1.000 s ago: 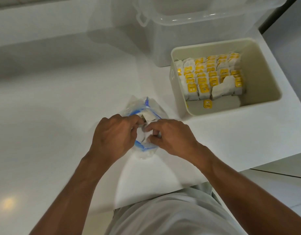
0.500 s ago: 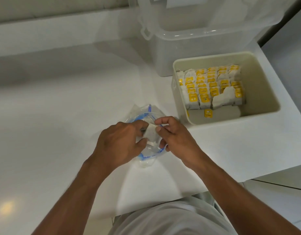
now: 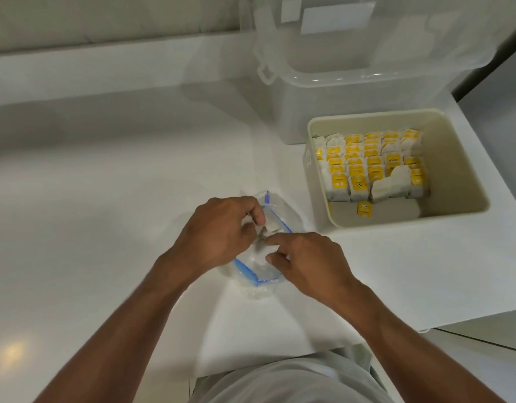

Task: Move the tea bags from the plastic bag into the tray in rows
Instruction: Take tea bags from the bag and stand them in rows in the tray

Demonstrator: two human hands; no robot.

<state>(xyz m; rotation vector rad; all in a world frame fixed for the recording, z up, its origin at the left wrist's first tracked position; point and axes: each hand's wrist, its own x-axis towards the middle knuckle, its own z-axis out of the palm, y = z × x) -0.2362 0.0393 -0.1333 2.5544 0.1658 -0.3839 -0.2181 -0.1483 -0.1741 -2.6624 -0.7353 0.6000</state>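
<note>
Low in the middle of the frame, both hands meet over the plastic bag, which lies on the white table with its blue zip mouth spread wide. The left hand has its fingers curled, its grip pinched on the white tea bags at the bag's mouth. The right hand comes in from the lower right, and its grip, forefinger and thumb, is closed on the same white bundle. Right of centre, apart from the bag, stands the beige tray. Rows of tea bags with yellow tags stand upright in its left part, one white bag leans across the front row, and a loose yellow tag lies on the tray floor in front of them. Just behind the tray, at the top of the frame, sits a clear lidded box. A pale ledge runs along the upper left, a grey shirt fills the bottom edge, and light floor shows at the lower right.
</note>
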